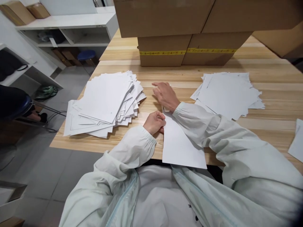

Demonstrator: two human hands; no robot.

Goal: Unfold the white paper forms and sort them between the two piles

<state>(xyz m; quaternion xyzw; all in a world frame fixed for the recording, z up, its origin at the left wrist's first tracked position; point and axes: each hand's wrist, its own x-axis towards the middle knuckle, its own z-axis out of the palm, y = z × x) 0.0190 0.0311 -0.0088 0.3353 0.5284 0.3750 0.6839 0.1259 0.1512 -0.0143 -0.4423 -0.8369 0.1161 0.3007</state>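
Observation:
A white sheet of paper (181, 143) lies on the wooden table (272, 78) right before me, its near edge hanging over the table's front edge. My left hand (155, 122) is curled and pinches the sheet's left edge near its top corner. My right hand (165, 94) lies flat across the sheet's far end with fingers stretched out to the left. A messy stack of white sheets (104, 102) lies to the left, close to my left hand. Another spread pile of sheets (228, 94) lies to the right.
Stacked cardboard boxes (187, 31) with yellow tape stand at the back of the table. Another white sheet (297, 142) shows at the right edge. White shelving (71, 28) and a blue stool (86, 55) stand at the far left, and a dark chair (14, 102) with cables is nearer.

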